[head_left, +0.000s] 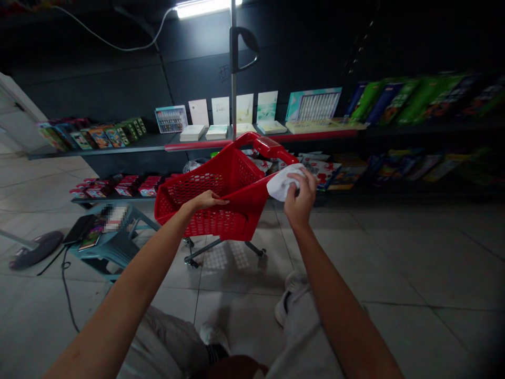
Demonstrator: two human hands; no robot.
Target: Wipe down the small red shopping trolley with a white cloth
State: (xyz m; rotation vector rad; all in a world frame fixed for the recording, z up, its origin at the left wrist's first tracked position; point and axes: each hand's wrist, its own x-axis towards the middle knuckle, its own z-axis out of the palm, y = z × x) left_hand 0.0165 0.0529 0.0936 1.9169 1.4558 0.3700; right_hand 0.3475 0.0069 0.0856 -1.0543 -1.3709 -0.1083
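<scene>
A red plastic shopping cart (236, 210) with perforated basket walls stands on wheels in front of me, its handle (272, 148) toward the upper right. My left hand (207, 200) grips the near top rim of the basket, the fingers partly hidden behind the edge. In my right hand (302, 197) is a bunched white cloth (281, 182), pressed against the cart's rim just below the handle. The fingers are closed around the cloth.
Behind the cart runs a dark shelf (130, 143) with books, boxes and bagged goods. A grey-blue stool (112, 250) holding a tablet-like device and a booklet stands at left, near a round pole base (35, 251). A metal pole (233, 95) rises behind the handle.
</scene>
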